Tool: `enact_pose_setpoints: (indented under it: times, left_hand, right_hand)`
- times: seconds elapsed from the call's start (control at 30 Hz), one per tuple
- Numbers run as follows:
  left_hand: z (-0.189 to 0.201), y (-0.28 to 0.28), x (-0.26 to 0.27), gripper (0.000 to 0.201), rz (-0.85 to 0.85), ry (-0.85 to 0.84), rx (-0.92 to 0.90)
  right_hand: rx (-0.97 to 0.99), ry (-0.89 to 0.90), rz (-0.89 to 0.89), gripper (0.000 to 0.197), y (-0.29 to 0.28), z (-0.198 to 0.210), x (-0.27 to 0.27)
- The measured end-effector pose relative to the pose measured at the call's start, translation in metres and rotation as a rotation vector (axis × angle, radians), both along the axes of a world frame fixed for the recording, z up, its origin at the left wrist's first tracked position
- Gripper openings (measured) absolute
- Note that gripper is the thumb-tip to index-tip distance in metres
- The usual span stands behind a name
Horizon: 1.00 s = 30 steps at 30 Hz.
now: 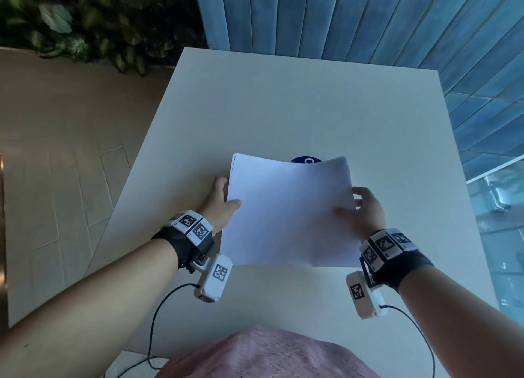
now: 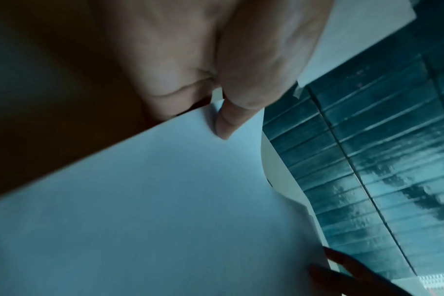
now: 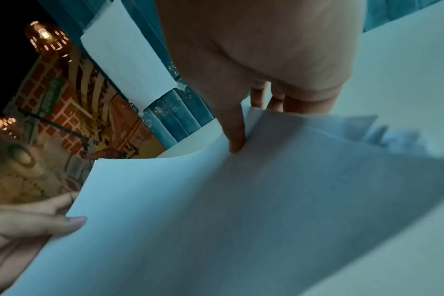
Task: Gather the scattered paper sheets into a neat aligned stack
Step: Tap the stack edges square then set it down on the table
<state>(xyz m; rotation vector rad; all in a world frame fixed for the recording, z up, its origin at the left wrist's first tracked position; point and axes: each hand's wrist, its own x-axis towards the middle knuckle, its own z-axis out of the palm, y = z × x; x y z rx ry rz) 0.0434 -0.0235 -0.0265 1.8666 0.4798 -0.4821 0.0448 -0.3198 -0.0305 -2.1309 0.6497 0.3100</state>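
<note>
A stack of white paper sheets (image 1: 289,213) is held above the middle of the white table (image 1: 283,108), sagging slightly between both hands. My left hand (image 1: 222,200) pinches the stack's left edge, thumb on top and fingers underneath. My right hand (image 1: 358,207) pinches the right edge the same way. In the left wrist view my thumb (image 2: 228,124) presses on the top sheet (image 2: 152,210). In the right wrist view the thumb (image 3: 237,136) lies on the paper (image 3: 241,210), and the sheets' corners near it are fanned apart, not flush.
A dark blue round object (image 1: 306,160) peeks out behind the stack's far edge. A blue panelled wall (image 1: 354,17) stands behind the table, with plants (image 1: 85,23) at the far left. Tiled floor (image 1: 56,150) lies left of the table.
</note>
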Motion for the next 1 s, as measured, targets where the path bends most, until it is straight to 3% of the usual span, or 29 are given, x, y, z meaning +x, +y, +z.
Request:
enact_pose_setpoints:
  times: [0.1, 0.23, 0.33, 0.47, 0.57, 0.67, 0.73, 0.8, 0.83, 0.87, 0.93, 1.0]
  left_hand:
    - [0.007, 0.000, 0.001, 0.039, -0.098, -0.010, 0.113]
    - [0.011, -0.004, -0.003, 0.038, -0.090, 0.001, 0.163]
    - [0.008, -0.003, -0.007, 0.038, -0.056, 0.030, 0.058]
    - [0.006, -0.001, -0.010, 0.022, 0.044, 0.048, -0.195]
    - [0.001, -0.001, -0.014, 0.025, 0.090, 0.024, -0.182]
    - [-0.001, -0.004, -0.017, 0.019, 0.165, -0.029, -0.132]
    - [-0.001, -0.006, -0.016, 0.018, 0.215, -0.059, -0.149]
    - [0.003, -0.009, -0.014, 0.018, 0.282, -0.087, -0.192]
    - [0.005, -0.010, -0.013, 0.018, 0.322, -0.096, -0.213]
    - [0.008, -0.012, -0.011, 0.018, 0.358, -0.098, -0.235]
    - [0.013, -0.018, -0.007, 0.021, 0.422, -0.096, -0.311]
    - [0.019, -0.027, -0.005, 0.025, 0.446, -0.096, -0.400]
  right_hand:
    - [-0.078, 0.066, 0.071, 0.057, -0.003, 0.001, 0.000]
    - [-0.160, 0.133, 0.136, 0.058, -0.004, -0.001, -0.001]
    - [-0.199, 0.113, 0.130, 0.057, -0.005, 0.000, 0.002]
    - [-0.198, 0.017, 0.135, 0.054, -0.005, 0.007, 0.009]
    - [-0.161, -0.019, 0.230, 0.065, -0.005, 0.012, 0.016]
    - [-0.293, -0.046, 0.355, 0.075, -0.008, 0.014, 0.015]
    - [-0.338, -0.120, 0.346, 0.065, -0.009, 0.017, 0.007]
    - [-0.336, -0.216, 0.282, 0.040, -0.006, 0.021, -0.006]
    - [-0.331, -0.218, 0.252, 0.029, -0.004, 0.023, -0.013]
    - [-0.317, -0.177, 0.240, 0.032, -0.001, 0.024, -0.018]
    - [-0.235, 0.006, 0.266, 0.054, 0.007, 0.024, -0.025]
    - [0.064, 0.124, 0.192, 0.057, 0.017, 0.026, -0.028]
